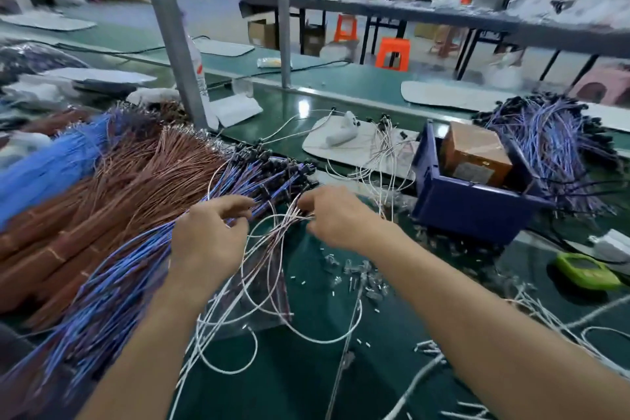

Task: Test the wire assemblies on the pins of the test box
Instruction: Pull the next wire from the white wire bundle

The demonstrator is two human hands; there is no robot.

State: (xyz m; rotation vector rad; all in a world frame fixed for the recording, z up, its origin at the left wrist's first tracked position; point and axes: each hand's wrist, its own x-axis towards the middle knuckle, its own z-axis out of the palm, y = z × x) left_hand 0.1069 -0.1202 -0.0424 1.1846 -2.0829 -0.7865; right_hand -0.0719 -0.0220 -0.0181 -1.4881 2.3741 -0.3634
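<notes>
The blue-purple wire assemblies lie as a thick, loose sheaf on the left of the green bench. The sheaf's long axis runs from the near left up to the far right, and the black connectors are bunched at the far end. The left hand lies on the sheaf with fingers curled, thumb and forefinger pinching a few strands just short of the connectors. The right hand, just beside it, has its fingertips closed on a thin bunch of pale wires that trail in slack loops toward the near edge. What is probably the test box, a brown box with a dull, carton-like skin, sits tilted inside a hard blue crate, to the right and a little farther off. The right hand is therefore the nearer one, and the connector ends already point roughly that way. No pins can be made out on the box from here. The wires look thin, limp and smooth-jacketed and are likely to tangle when one is drawn from the sheaf. Stiff copper-brown bundles lie further left. Another purple heap lies beyond the crate.
</notes>
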